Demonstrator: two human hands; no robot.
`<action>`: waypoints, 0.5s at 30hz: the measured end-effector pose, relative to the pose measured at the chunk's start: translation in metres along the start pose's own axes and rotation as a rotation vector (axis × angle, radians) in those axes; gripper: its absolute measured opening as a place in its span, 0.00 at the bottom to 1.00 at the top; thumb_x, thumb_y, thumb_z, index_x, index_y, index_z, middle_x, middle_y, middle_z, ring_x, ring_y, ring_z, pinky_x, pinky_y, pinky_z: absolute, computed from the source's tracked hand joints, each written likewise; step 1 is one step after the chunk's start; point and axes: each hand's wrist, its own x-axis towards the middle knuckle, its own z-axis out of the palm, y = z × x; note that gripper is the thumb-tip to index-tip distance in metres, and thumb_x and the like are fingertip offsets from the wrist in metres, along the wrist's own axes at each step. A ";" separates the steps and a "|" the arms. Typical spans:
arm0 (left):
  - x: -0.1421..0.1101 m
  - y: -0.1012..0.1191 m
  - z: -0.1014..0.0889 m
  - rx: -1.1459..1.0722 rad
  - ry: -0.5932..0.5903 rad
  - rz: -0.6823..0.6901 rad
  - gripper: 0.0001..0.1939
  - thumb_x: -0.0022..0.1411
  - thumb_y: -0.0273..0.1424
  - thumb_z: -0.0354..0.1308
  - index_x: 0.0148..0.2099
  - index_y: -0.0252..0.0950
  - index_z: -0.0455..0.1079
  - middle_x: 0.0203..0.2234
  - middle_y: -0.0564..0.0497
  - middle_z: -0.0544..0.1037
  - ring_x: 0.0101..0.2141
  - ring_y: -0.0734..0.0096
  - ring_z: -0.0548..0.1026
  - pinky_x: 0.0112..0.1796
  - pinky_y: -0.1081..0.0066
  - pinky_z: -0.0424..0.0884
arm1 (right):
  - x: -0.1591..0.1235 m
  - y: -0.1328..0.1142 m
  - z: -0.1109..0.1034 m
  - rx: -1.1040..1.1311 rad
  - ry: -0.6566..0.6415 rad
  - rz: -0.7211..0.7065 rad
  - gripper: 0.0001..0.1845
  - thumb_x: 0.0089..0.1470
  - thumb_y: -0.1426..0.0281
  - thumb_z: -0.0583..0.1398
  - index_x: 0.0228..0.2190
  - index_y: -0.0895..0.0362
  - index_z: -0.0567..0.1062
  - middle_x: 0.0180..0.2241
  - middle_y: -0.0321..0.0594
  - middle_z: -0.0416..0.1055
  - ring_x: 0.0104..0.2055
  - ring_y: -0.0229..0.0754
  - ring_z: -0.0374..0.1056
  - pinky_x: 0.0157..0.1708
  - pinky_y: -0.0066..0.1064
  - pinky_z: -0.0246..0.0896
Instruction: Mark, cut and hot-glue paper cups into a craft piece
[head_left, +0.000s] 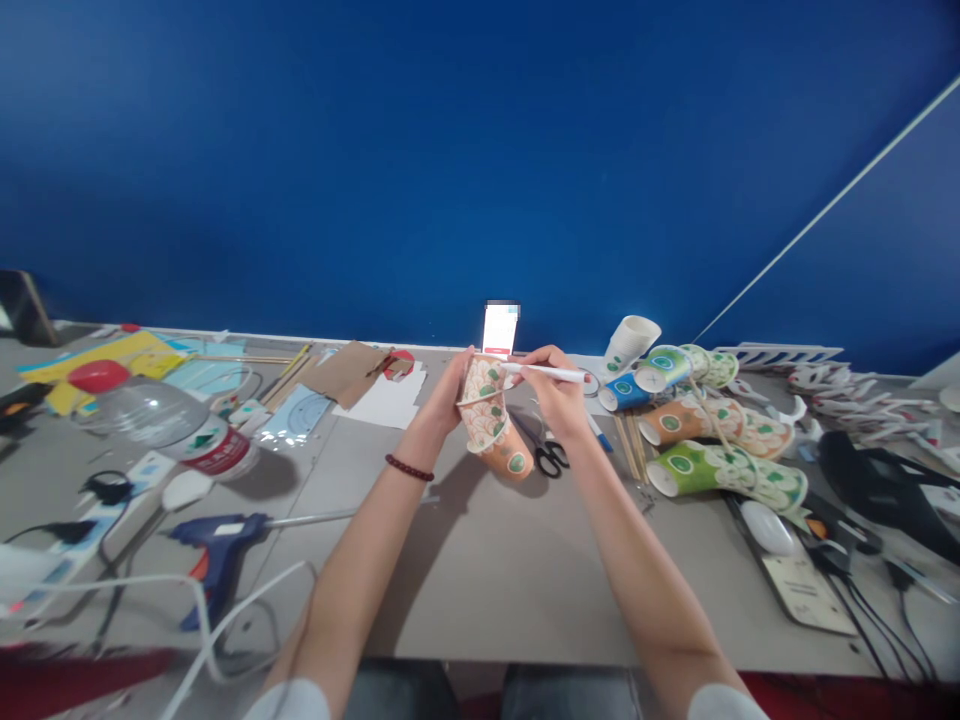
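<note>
My left hand [448, 392] is closed round the side of a stack of patterned paper cups [484, 410], joined end to end and tilted, the lowest one orange. In my right hand [559, 390] is a white pen [551, 373], its tip at the rim of the top cup. The pen points left and lies nearly level. Behind the cups a lit phone [501, 328] leans upright against the blue wall. Black-handled scissors [551, 458] rest on the table just right of the cups, partly hidden by my right arm.
To the right lie several joined paper cups [697, 470], a standing white cup [631, 342], wooden sticks [630, 450] and a white mouse [766, 527]. On the left are a plastic bottle [169, 420], a blue glue gun [225, 550], a power strip [105, 530] and cardboard [349, 372].
</note>
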 end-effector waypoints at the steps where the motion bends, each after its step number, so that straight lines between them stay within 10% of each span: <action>1: 0.000 0.000 0.000 0.001 0.012 -0.001 0.20 0.62 0.46 0.56 0.38 0.33 0.77 0.29 0.46 0.82 0.28 0.64 0.77 0.31 0.69 0.70 | 0.000 0.001 0.000 -0.004 -0.003 0.002 0.02 0.53 0.69 0.61 0.29 0.51 0.72 0.24 0.34 0.74 0.41 0.47 0.76 0.46 0.42 0.68; 15: 0.004 -0.001 -0.005 0.001 0.059 0.015 0.18 0.60 0.45 0.57 0.32 0.34 0.73 0.24 0.50 0.79 0.24 0.68 0.75 0.30 0.70 0.70 | -0.001 0.002 0.000 -0.118 -0.059 -0.012 0.03 0.53 0.66 0.62 0.30 0.52 0.73 0.30 0.36 0.77 0.36 0.44 0.74 0.40 0.37 0.68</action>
